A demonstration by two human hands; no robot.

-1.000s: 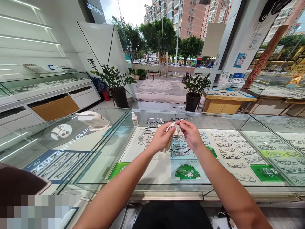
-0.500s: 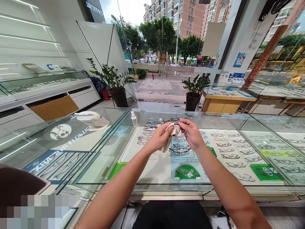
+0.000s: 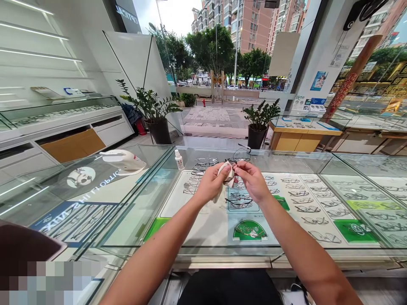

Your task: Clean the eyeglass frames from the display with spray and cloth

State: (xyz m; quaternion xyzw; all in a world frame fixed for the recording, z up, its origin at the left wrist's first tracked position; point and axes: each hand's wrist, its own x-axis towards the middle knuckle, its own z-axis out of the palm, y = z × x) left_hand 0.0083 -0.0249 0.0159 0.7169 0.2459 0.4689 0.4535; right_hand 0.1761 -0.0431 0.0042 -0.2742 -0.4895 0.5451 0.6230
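Above the glass display case, my left hand (image 3: 211, 182) is closed around a pale cleaning cloth (image 3: 220, 194), its thumb pressing the cloth over one lens. My right hand (image 3: 252, 182) pinches the thin dark frame of a pair of eyeglasses (image 3: 241, 156); one round lens rim sticks up past the fingers and a temple arm points away from me. The other lens is mostly hidden by cloth and fingers. Both hands nearly touch. A white spray bottle (image 3: 179, 160) stands on the glass to the left of my hands.
Rows of eyeglasses (image 3: 308, 208) lie inside the glass case (image 3: 203, 249) below my hands. A white handheld device (image 3: 124, 161) rests on the left counter. Two potted plants (image 3: 259, 116) (image 3: 159, 127) stand beyond the case. A dark rounded object (image 3: 25, 241) is at lower left.
Both hands have shifted slightly left. The eyeglasses have turned a little, so a temple arm now shows beyond the round rim. My left thumb has moved on the cloth.
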